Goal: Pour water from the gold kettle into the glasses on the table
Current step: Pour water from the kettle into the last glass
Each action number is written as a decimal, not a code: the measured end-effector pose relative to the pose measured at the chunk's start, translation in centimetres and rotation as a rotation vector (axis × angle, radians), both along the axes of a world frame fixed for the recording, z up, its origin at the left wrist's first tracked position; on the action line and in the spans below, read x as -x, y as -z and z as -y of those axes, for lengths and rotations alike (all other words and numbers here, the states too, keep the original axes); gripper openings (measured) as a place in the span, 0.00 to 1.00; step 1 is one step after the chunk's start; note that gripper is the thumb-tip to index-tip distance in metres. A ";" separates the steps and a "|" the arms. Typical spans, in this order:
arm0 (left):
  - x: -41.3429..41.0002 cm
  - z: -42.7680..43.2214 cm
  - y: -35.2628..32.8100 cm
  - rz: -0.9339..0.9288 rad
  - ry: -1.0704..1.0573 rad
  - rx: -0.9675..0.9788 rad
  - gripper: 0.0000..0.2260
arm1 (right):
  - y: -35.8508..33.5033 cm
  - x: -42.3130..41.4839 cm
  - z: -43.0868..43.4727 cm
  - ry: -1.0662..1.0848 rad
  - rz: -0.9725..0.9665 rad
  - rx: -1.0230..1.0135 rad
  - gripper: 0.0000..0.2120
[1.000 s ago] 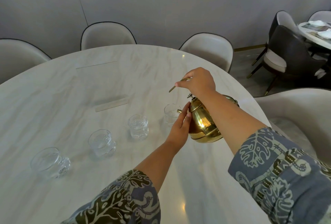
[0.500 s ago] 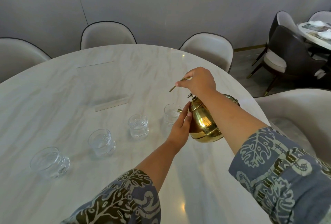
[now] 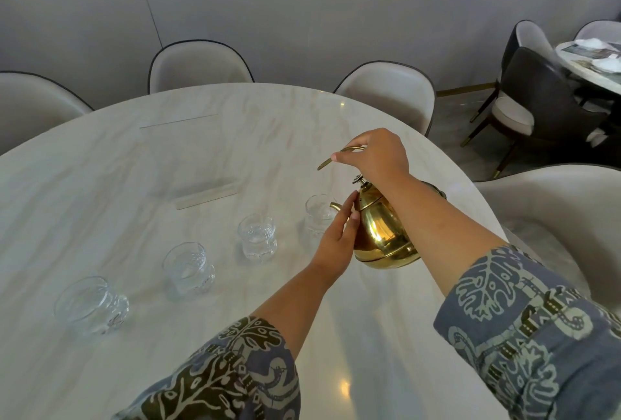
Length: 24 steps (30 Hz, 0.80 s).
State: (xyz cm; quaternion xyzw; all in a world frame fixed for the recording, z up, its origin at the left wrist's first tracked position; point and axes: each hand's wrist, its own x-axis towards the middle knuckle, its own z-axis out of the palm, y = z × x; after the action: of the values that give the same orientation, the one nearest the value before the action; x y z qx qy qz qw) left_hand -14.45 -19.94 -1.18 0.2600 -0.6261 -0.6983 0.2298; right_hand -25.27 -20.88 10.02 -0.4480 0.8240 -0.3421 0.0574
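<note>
I am seeing the gold kettle point(image 3: 383, 234), round and shiny, hanging tilted above the table point(image 3: 100, 184), its spout dipping toward the rightmost glass point(image 3: 319, 214). Three more clear glasses are standing upright in a slanting row: one point(image 3: 257, 238) nearby, another point(image 3: 188, 268) farther left, the last point(image 3: 90, 303) nearest me.

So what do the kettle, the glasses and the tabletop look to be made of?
Gold kettle: polished metal, brass-coloured, judging by its mirror-like glare; whether solid brass or plating is unclear. Glasses, e.g. the one under the spout: clear, textured glass or possibly acrylic, since the table shows through. Table: glossy white surface with grey veining, marble or a marble-look slab.
</note>
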 end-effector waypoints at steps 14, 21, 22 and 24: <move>-0.5 -0.4 1.6 0.142 0.071 0.331 0.18 | 4.1 1.2 -4.8 0.171 0.203 0.320 0.14; -1.6 -1.1 2.3 0.218 0.149 0.466 0.20 | 6.5 0.3 -8.6 0.278 0.456 0.466 0.19; -1.8 -1.5 2.3 0.220 0.151 0.475 0.20 | 6.7 0.1 -9.2 0.283 0.486 0.486 0.19; -2.2 -2.3 2.3 0.227 0.154 0.491 0.21 | 7.0 -0.4 -10.5 0.285 0.527 0.516 0.19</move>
State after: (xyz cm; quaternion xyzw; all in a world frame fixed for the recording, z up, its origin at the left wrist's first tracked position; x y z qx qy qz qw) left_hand -12.21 -17.62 -3.44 0.2246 -0.8163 -0.5074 0.1607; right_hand -24.90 -10.42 2.99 -0.2255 0.7221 -0.6457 0.1045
